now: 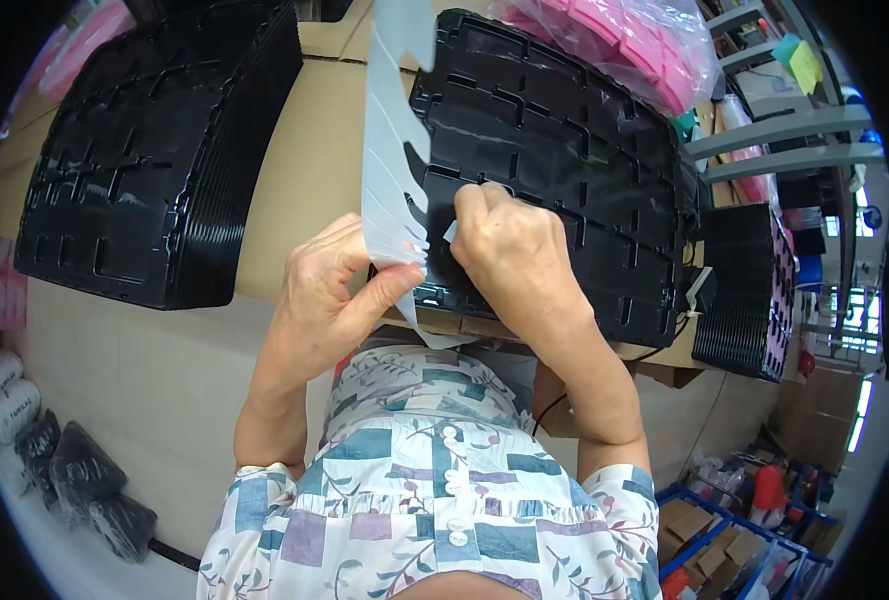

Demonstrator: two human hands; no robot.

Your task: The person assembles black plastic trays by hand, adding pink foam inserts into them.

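My left hand (pixel 330 290) is closed on a thin pale grey sheet (pixel 390 170), pinching its lower part between thumb and fingers. The sheet stands up on edge, bent, with a row of curved cut-outs along its right side. To the right of it my right hand (pixel 510 240) is closed in a pinch. A small whitish piece (pixel 452 232) shows at its fingertips; its kind cannot be made out. Beneath both hands lies a black moulded plastic tray (pixel 535 130) with raised ribs and slots.
At the left stands a tall stack of black trays (pixel 145 170) on a cardboard surface (pixel 305 150). Pink pieces in clear plastic (pixel 625 45) lie beyond the middle tray. More stacked trays (pixel 750 290) stand at right, near grey rails (pixel 785 140). Bags (pixel 90 480) and blue crates (pixel 735 530) occupy the floor.
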